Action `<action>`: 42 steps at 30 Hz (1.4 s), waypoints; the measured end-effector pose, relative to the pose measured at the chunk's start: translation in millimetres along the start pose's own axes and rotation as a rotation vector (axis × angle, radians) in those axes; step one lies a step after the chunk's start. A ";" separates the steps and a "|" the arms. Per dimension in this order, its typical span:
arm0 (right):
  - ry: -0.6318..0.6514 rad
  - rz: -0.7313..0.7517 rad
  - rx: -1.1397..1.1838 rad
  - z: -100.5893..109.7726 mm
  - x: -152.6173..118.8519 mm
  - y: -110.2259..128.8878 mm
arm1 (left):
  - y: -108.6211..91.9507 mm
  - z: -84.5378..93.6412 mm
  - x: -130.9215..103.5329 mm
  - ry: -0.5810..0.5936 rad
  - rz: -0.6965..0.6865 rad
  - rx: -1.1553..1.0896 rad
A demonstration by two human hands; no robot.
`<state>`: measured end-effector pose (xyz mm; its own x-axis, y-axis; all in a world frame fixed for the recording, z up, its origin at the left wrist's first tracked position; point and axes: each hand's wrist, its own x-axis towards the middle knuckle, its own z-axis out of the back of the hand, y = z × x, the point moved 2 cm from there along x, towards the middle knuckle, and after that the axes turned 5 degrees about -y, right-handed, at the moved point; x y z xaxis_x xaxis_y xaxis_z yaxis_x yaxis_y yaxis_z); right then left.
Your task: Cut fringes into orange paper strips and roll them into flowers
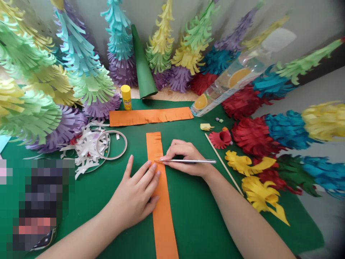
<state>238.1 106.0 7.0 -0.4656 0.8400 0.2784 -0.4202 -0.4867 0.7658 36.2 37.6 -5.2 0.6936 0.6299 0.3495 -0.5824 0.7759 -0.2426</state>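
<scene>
Green covering (129, 230) spreads over the table, running under both hands and back towards a pale grey wall (93, 10). Nearest lies an orange strip (165, 216), stretching away from the front edge of the view, with short cuts along the right side of its far part. The left hand (136, 192) is open, palm down, its fingers spread and several fingertips resting on the strip. Just right of the strip, the right hand (185, 156) is closed around a slim silver tool (198, 161), whose tip points leftwards over the strip, beyond the left fingertips. To the left of the left hand, a pixelated patch covers most of a dark device (44, 241).

Right of the right hand are a thin stick (225, 163), curled yellow paper pieces (260, 194) and a small red fringed piece (219, 139). Beyond the left hand sit a ring (125, 145) and a heap of white paper scraps (87, 147). Farther out, a second orange strip (151, 117) lies crosswise, with a yellow glue stick (126, 98) upright behind it and a clear bottle (229, 82) leaning past its right end. Behind these, a plain green cone (143, 68) stands among fringed paper trees (118, 39) in many colours.
</scene>
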 end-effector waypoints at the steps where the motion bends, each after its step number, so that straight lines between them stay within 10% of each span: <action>1: 0.008 0.010 0.005 0.1 0.3 0.1 | 0.0 -0.2 -0.1 -0.002 0.002 0.001; 42: 0.082 -0.067 0.114 14.8 -0.8 -4.9 | 0.9 0.0 0.1 -0.022 0.024 -0.049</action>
<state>252.1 111.3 11.7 -0.5036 0.8450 0.1797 -0.3638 -0.3961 0.8430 35.7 38.3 -5.3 0.6699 0.6475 0.3632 -0.5769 0.7619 -0.2944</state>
